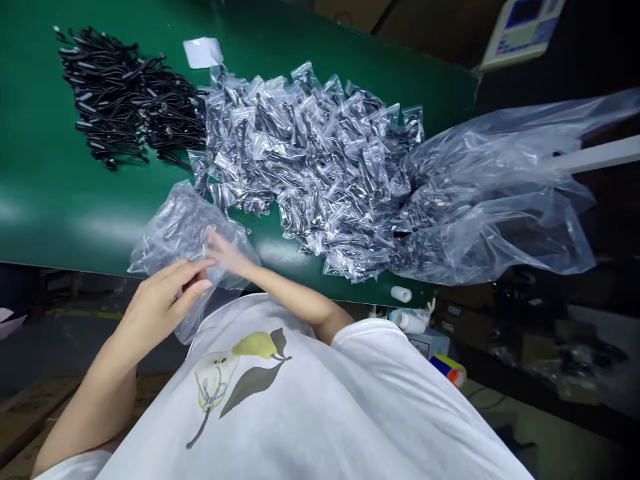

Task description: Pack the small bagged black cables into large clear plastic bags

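A large crumpled clear plastic bag point(183, 223) lies at the front edge of the green table and hangs partly over it. My left hand point(163, 297) is at the bag's lower side, its thumb and fingers bent around the loose film. Over the bag is my right hand point(227, 255), smeared by motion, with its fingers stretched out and somewhat apart. Just beyond, a wide heap of small zip bags point(310, 160) with dark contents covers the middle of the table. Bare black cables point(110, 93) with connectors lie in bundles at the far left.
Big clear bags point(480, 193) with dark contents lie at the table's right end. A white slip point(203, 52) lies on the green table top point(30, 167). A white roll point(401, 294) sits at the front edge. A device with a screen point(523, 30) stands far right.
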Action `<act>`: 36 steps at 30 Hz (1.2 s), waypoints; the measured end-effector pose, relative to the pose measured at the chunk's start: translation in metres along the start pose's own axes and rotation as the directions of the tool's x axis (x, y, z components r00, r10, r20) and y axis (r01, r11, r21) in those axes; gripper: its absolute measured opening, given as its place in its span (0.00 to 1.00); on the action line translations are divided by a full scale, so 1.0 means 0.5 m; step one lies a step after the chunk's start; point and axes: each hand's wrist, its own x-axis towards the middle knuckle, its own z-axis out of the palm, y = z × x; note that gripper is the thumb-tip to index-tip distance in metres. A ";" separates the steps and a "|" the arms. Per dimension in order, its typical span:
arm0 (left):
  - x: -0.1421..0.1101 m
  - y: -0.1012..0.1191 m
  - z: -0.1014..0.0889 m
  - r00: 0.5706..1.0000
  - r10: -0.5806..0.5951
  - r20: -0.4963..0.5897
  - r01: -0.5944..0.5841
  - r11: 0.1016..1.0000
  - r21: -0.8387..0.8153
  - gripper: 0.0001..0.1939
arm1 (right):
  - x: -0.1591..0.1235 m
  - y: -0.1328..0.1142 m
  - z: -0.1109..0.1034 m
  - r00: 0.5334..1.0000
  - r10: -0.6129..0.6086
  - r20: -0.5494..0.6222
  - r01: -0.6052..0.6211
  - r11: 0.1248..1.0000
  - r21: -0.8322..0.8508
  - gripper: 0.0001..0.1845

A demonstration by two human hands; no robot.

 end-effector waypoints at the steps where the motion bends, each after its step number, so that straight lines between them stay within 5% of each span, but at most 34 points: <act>1: 0.023 0.007 0.001 0.999 0.022 0.032 -0.021 1.000 -0.006 0.22 | -0.051 0.003 -0.031 0.992 -0.004 0.125 0.007 1.000 -0.026 0.17; 3: 0.084 0.019 0.014 0.984 0.079 0.160 -0.078 0.997 -0.013 0.23 | -0.154 0.011 -0.115 0.921 0.048 0.386 -0.021 0.997 -0.072 0.11; 4: 0.123 0.023 0.027 0.965 0.107 0.240 -0.111 0.994 0.003 0.23 | -0.199 0.015 -0.164 0.912 0.115 0.394 -0.084 0.992 -0.096 0.09; 7: 0.275 0.037 0.098 0.895 0.116 0.431 -0.210 0.961 0.178 0.22 | -0.270 0.024 -0.315 0.959 0.281 -0.023 -0.275 0.917 -0.288 0.13; 10: 0.455 0.049 0.202 0.908 0.035 0.418 -0.228 0.877 0.422 0.24 | -0.235 0.042 -0.431 0.895 0.096 -0.436 -0.368 0.710 -0.600 0.18; 12: 0.558 0.053 0.274 0.917 -0.008 0.400 -0.216 0.831 0.512 0.29 | -0.182 0.064 -0.483 0.883 -0.049 -0.466 -0.364 0.554 -0.749 0.23; 15: 0.649 0.043 0.359 0.910 -0.076 0.408 -0.184 0.808 0.560 0.34 | -0.127 0.107 -0.536 0.932 -0.110 -0.344 -0.274 0.408 -0.871 0.24; 20: 0.652 0.009 0.391 0.941 0.039 0.335 -0.205 0.855 0.477 0.21 | -0.156 0.137 -0.581 0.964 -0.119 -0.237 -0.161 0.445 -0.881 0.25; 24: 0.623 -0.002 0.364 0.956 0.196 0.216 -0.257 0.916 0.307 0.12 | -0.193 0.096 -0.578 0.876 -0.235 -0.421 -0.138 0.714 -0.686 0.18; 27: 0.604 -0.004 0.357 0.993 0.093 0.075 -0.092 0.995 -0.027 0.11 | -0.193 0.063 -0.577 0.841 -0.113 -0.530 -0.088 0.936 -0.340 0.14; 29: 0.592 -0.003 0.363 0.993 -0.056 0.107 0.090 0.933 -0.348 0.14 | -0.187 0.053 -0.580 0.845 -0.023 -0.535 -0.055 0.990 -0.128 0.14; 31: 0.579 0.000 0.373 0.969 -0.163 0.185 0.242 0.770 -0.590 0.18 | -0.180 0.052 -0.583 0.841 0.010 -0.540 -0.023 1.000 -0.018 0.13; 34: 0.560 0.005 0.386 0.935 -0.226 0.272 0.354 0.581 -0.733 0.23 | -0.175 0.062 -0.585 0.839 0.024 -0.543 -0.003 0.999 0.039 0.12; 36: 0.549 0.005 0.391 0.915 -0.248 0.317 0.403 0.540 -0.739 0.22 | -0.175 0.072 -0.589 0.832 0.056 -0.551 -0.030 0.998 0.055 0.11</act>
